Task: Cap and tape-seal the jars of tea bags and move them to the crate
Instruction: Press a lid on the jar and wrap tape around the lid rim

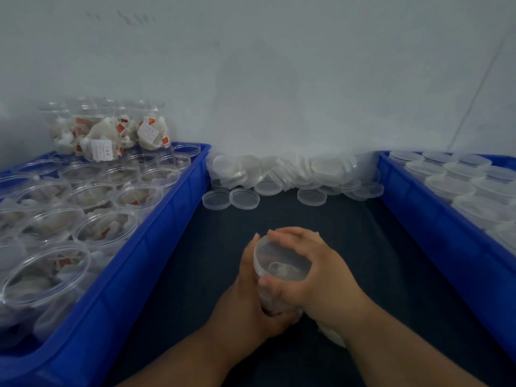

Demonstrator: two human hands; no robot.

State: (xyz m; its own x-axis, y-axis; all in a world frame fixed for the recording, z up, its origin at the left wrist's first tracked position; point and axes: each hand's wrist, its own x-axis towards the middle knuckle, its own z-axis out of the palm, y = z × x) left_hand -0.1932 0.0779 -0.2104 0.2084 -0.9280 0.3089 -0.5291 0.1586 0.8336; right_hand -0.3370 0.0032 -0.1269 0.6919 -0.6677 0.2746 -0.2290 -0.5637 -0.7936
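While the left hand point(251, 305) wraps round the body of a jar point(266, 298) from its left side, the right hand point(315, 263) lies over the lid point(282, 261), fingers curled over the far rim and thumb hooked on the near rim. Both hands grip; neither is spread. The jar is near and central over the dark worktop point(349, 233), tipped toward the viewer. The hands hide whether its base touches the worktop. Something pale shows faintly through the lid, probably tea bags.

I judge this to be the capping step: the lid sits on the mouth, but I cannot tell whether it is fully seated.

On the left, the left crate point(156, 247) holds open jars point(103, 230) of tea bags, with more stacked jars point(111, 129) at its far end. Loose lids point(293, 174) are heaped at the far edge against the wall point(265, 65). On the right, the right crate point(432, 219) holds capped jars point(446, 185).

Once the lid is home, the next move calls for tape round the seam, yet no tape is in view. After sealing, the jar most likely goes to the right crate.
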